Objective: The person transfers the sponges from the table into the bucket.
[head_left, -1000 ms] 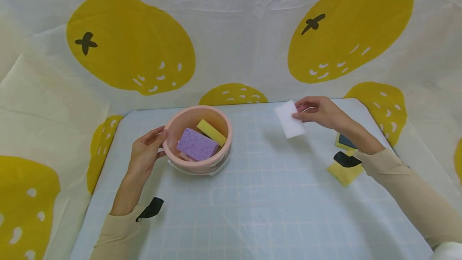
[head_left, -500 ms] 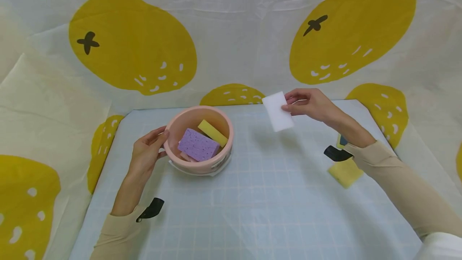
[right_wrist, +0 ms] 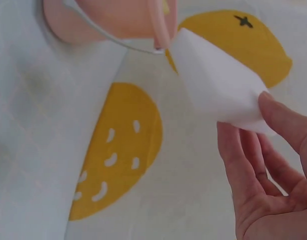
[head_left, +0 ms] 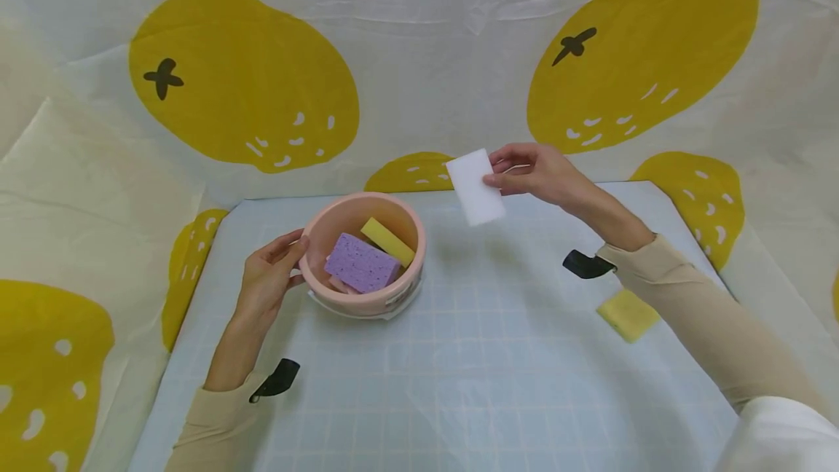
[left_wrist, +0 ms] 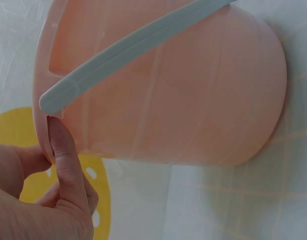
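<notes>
A pink bucket [head_left: 409,290] stands on the left half of the table, its pale grey handle [left_wrist: 138,47] hanging down the side. My left hand [head_left: 265,279] pinches the bucket's left rim between thumb and fingers. Inside lie a purple sponge [head_left: 360,262], a yellow sponge [head_left: 388,240] and something pink partly hidden beneath the purple one. To the right of the bucket, above the table, my right hand [head_left: 540,173] pinches a white sponge [head_left: 475,188] by its right edge. In the right wrist view this white sponge [right_wrist: 213,80] is apart from the bucket.
A flat yellow sponge [head_left: 628,315] lies on the table's right side, partly under the right forearm [head_left: 695,312]. The table cover [head_left: 459,384] is pale blue with a grid. A white sheet [head_left: 439,79] with yellow fruit prints rises behind and at both sides.
My right hand has carried the white sponge leftward and slightly up, toward the bucket. The right forearm now hides the yellow and dark sponge. My left hand keeps its hold on the rim.
</notes>
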